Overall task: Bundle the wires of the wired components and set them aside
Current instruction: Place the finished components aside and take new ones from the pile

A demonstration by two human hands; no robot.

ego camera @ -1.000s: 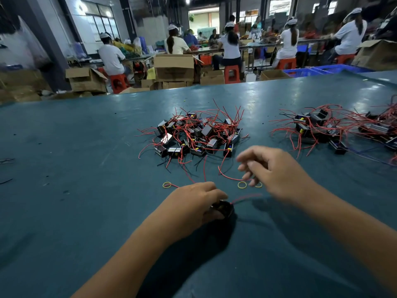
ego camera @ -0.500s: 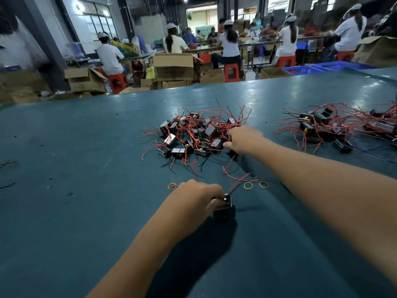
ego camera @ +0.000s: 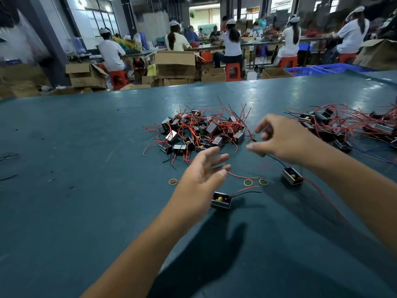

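While both hands hover over the teal table (ego camera: 64, 211), I see neither one gripping a component. Left hand (ego camera: 202, 175), frame centre: fingers spread, holding nothing, just above a small black-and-metal component (ego camera: 221, 200) with a yellow spot on top and red and black leads running right. Right hand (ego camera: 279, 140), right of centre: fingers loosely curled, motion-blurred; a thin black wire (ego camera: 276, 160) runs from under it down to a second component (ego camera: 291, 176) on the table, but I can't tell whether the fingertips pinch that wire. Three yellow rubber bands lie between and beside the hands: one (ego camera: 173, 181) left, two (ego camera: 248, 182) (ego camera: 263, 182) at centre. Unsorted pile (ego camera: 204, 132) of the same components, red wires tangled, sits just beyond the hands at centre. Another pile (ego camera: 343, 125) sits at the right edge. No readable labels or writing anywhere. Upper frame: seated workers (ego camera: 111, 52) in white, cardboard boxes (ego camera: 175, 63), red stools (ego camera: 233, 70).
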